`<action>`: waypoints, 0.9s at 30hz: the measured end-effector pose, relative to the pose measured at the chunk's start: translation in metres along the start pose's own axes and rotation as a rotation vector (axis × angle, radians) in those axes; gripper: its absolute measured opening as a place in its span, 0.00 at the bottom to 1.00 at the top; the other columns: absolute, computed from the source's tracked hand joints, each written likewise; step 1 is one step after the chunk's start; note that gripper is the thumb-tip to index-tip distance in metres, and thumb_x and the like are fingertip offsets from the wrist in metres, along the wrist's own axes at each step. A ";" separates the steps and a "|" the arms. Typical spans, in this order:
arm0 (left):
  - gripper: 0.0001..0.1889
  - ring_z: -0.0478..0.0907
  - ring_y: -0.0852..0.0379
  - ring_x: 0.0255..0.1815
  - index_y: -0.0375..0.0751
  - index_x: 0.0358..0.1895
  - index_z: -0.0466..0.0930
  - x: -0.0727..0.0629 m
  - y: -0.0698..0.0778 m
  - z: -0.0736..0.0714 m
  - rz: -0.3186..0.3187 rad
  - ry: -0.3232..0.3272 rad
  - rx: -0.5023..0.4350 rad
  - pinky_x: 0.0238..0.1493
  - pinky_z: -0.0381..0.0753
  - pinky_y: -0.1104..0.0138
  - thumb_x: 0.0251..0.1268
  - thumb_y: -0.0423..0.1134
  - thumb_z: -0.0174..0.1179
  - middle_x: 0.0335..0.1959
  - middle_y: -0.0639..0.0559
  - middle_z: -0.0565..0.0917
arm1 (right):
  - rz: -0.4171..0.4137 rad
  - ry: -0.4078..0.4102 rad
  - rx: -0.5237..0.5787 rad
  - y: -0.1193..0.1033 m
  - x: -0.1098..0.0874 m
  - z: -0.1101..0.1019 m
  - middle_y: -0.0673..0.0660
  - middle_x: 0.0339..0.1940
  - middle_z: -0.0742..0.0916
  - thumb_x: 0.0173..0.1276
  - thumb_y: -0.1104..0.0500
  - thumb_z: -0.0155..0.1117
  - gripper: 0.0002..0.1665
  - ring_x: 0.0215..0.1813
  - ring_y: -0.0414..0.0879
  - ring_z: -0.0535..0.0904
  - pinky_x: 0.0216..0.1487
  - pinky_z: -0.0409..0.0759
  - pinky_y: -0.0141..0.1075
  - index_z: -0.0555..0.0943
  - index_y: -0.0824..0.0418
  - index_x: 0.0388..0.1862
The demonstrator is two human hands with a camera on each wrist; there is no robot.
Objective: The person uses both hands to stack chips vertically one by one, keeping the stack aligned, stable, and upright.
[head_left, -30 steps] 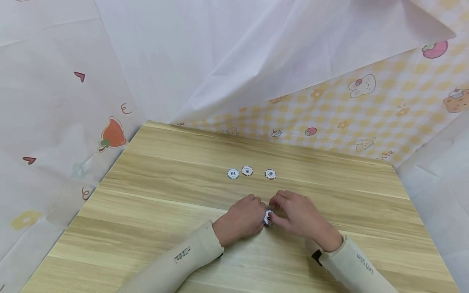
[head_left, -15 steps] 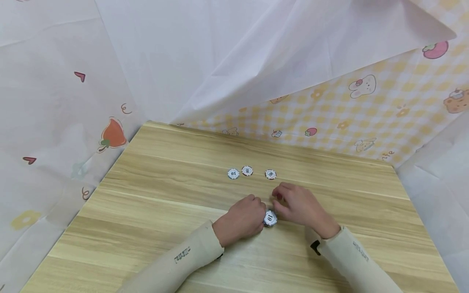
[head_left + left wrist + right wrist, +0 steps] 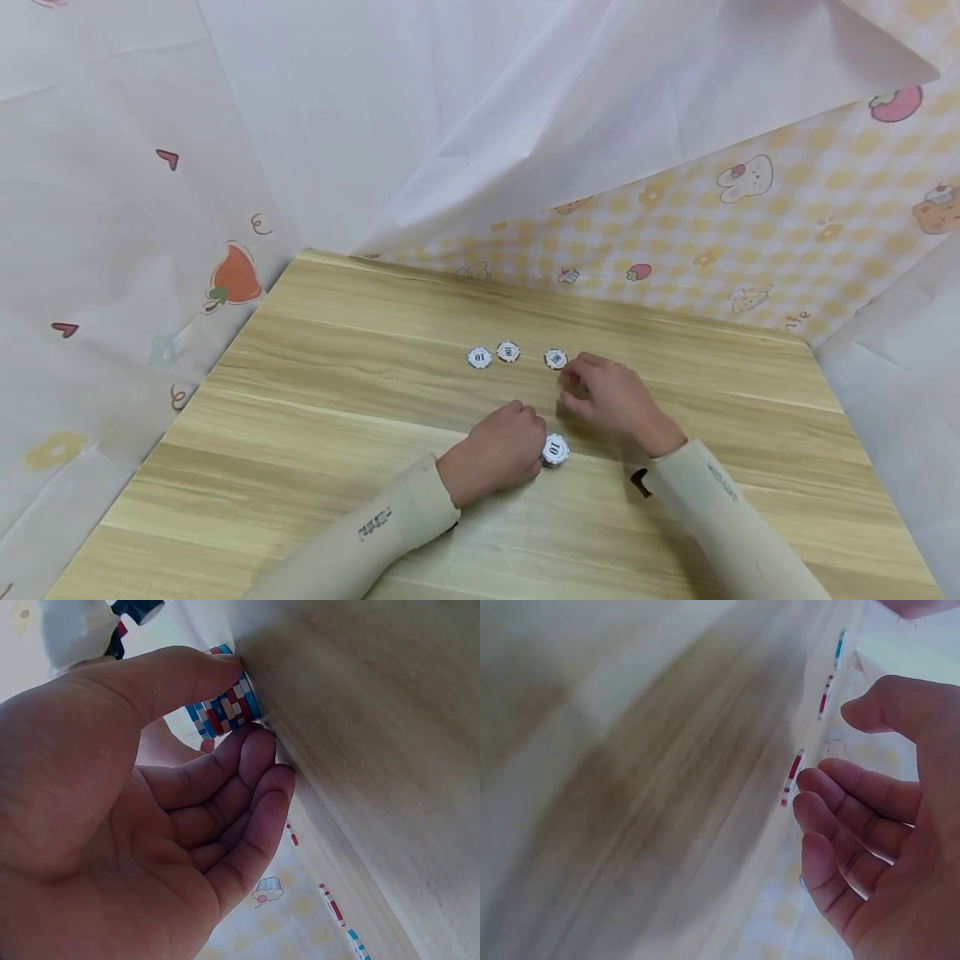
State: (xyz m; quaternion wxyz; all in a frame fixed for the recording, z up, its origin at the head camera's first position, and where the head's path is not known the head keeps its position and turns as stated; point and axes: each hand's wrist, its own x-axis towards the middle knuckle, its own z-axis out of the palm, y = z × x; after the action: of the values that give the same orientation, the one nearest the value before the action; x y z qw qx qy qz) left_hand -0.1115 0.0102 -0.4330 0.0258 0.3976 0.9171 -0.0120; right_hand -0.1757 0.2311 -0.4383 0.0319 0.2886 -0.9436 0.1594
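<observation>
A short stack of poker chips [image 3: 555, 450] stands on the wooden table, its top chip marked 10. My left hand [image 3: 495, 450] holds it from the left; in the left wrist view the thumb and curled fingers are about the stack's red, blue and white edges [image 3: 229, 709]. Farther back lies a loose chip marked 100 [image 3: 556, 359], flat on the table. My right hand [image 3: 618, 404] hovers just in front and right of that chip, fingers bent loosely, holding nothing. The right wrist view shows its fingertips [image 3: 810, 780] close beside the red-edged chip [image 3: 793, 778].
Two more chips lie flat at the back, a blue-edged 10 [image 3: 480, 357] and a red-edged 100 [image 3: 508, 351]. White sheets [image 3: 360, 108] and a yellow checked cloth [image 3: 690, 225] hang behind the wooden table [image 3: 300, 375].
My right hand has left the stack and moved back towards the right-hand loose chip, uncovering the top chip marked 10. My left hand has stayed at the stack.
</observation>
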 end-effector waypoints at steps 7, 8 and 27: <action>0.07 0.80 0.57 0.37 0.41 0.37 0.88 0.000 0.000 0.000 -0.005 0.003 -0.020 0.49 0.78 0.66 0.71 0.40 0.66 0.33 0.52 0.86 | 0.028 -0.002 0.002 0.007 0.014 0.002 0.52 0.43 0.88 0.70 0.58 0.77 0.16 0.41 0.46 0.84 0.43 0.86 0.49 0.89 0.64 0.53; 0.07 0.80 0.57 0.37 0.41 0.37 0.88 0.000 0.000 0.000 -0.001 0.009 -0.009 0.49 0.78 0.66 0.71 0.40 0.66 0.33 0.53 0.86 | 0.031 -0.005 0.000 0.008 0.016 0.002 0.53 0.43 0.88 0.70 0.58 0.76 0.17 0.41 0.47 0.84 0.43 0.86 0.49 0.88 0.64 0.54; 0.06 0.82 0.57 0.38 0.42 0.36 0.88 -0.003 0.001 -0.001 0.003 0.046 0.025 0.48 0.79 0.66 0.70 0.40 0.66 0.33 0.52 0.86 | 0.103 -0.116 -0.070 0.017 0.042 0.002 0.56 0.48 0.85 0.70 0.51 0.77 0.24 0.39 0.49 0.79 0.41 0.84 0.52 0.88 0.63 0.59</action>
State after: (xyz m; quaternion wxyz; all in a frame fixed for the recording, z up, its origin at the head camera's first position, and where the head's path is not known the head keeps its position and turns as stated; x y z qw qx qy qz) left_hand -0.1087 0.0092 -0.4315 0.0000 0.3995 0.9166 -0.0142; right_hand -0.2201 0.2212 -0.4383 -0.0208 0.2472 -0.9624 0.1109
